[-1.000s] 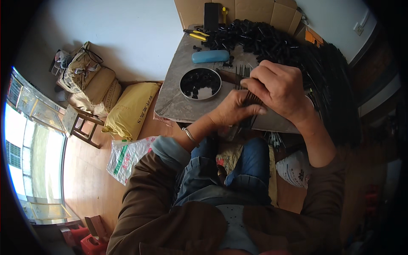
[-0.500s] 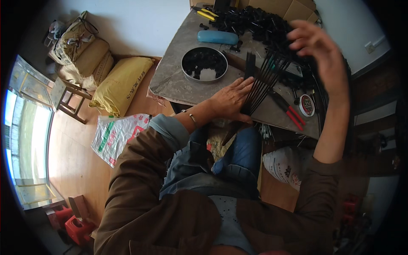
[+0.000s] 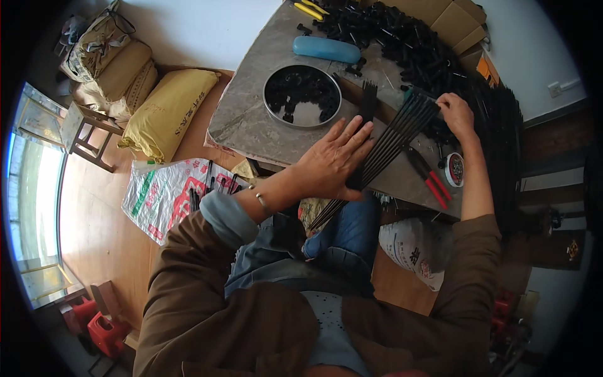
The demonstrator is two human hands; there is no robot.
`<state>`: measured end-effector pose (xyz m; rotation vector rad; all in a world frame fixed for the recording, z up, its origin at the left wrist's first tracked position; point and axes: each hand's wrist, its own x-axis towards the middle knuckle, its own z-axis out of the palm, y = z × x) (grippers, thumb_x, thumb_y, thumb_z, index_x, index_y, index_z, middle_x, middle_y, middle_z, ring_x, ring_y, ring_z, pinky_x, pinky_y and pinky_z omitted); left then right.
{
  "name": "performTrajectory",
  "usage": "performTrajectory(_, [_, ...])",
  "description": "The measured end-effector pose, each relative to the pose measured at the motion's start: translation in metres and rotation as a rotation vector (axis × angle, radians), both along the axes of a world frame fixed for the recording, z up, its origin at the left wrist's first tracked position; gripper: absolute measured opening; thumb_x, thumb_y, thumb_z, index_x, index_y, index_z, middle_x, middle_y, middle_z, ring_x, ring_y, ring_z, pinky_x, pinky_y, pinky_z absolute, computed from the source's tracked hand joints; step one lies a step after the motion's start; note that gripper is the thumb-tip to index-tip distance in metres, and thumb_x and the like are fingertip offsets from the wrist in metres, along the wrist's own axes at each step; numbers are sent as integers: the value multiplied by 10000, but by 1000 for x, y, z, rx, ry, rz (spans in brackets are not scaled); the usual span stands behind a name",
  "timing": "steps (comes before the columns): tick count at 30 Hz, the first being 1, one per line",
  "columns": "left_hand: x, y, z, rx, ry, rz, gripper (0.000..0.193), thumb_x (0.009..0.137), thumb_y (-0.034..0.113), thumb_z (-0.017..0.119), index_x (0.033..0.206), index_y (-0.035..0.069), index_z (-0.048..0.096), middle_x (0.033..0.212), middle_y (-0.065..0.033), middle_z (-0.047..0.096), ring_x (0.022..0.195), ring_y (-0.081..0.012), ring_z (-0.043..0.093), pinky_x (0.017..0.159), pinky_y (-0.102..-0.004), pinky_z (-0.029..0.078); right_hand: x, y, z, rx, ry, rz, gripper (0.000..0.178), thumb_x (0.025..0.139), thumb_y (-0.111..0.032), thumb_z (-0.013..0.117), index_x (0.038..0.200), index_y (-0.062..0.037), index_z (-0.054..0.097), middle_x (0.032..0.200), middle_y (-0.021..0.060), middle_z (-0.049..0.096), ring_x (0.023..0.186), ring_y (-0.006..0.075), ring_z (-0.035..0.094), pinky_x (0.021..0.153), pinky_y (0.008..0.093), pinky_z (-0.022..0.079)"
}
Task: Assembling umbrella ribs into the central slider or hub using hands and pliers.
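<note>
The black rods (image 3: pixel 396 136) slant over the tabletop (image 3: pixel 242 113), long axis running up and rightward between your hands. Your left hand (image 3: pixel 333 160) is nearer their lower half, grip spread flat; your right hand (image 3: pixel 456 115), fingers curled, meets their upper ends, its hold unclear.

Interior, Daylit From the Left

Wall (image 3: pixel 188 31): pale, behind the table; socket (image 3: pixel 553 90) at right. Floor (image 3: pixel 107 232): brown wood, brightest by the window (image 3: pixel 31 195). Window: far left, glaring. Table (image 3: pixel 242 116): grey, mottled top. Stool (image 3: pixel 73 122): small, wooden, near the window.
</note>
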<state>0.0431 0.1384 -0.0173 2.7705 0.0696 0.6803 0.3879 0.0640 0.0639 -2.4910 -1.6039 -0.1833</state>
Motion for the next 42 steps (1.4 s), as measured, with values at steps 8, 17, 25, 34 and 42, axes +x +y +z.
performTrajectory(8, [-4,0,7,-25,68,-17,967,663,624,672,1339,-25,436,1470,-241,269,1394,-393,192,1130,-502,166,-2,5,-1,176,-147,79,95,905,-181,535,945,-95,522,849,120,612,814,332,615,702,431,469])
performTrajectory(17, [-5,3,10,-116,53,-26,991,609,585,732,1323,-32,429,1479,-236,247,1397,-395,191,1126,-512,180,-107,55,-32,266,215,397,45,821,-60,597,865,-53,591,809,91,613,710,283,608,619,361,474])
performTrajectory(25, [-3,5,11,-130,93,-15,972,630,581,720,1335,-23,432,1479,-221,261,1390,-390,214,1113,-511,210,-106,52,-43,278,420,249,105,844,-47,608,945,-35,633,881,71,644,719,177,624,645,284,484])
performTrajectory(34, [-3,7,9,-116,96,-10,956,639,587,707,1331,-19,444,1485,-210,263,1389,-383,222,1112,-509,217,-108,57,-47,333,399,284,101,840,-27,607,938,-27,629,860,66,635,705,171,614,640,276,481])
performTrajectory(42, [-3,6,8,-111,101,-9,969,630,594,709,1333,-18,443,1488,-208,258,1392,-380,215,1117,-505,208,-110,58,-49,332,365,276,97,839,-28,608,935,-29,624,841,65,626,697,178,608,630,282,476])
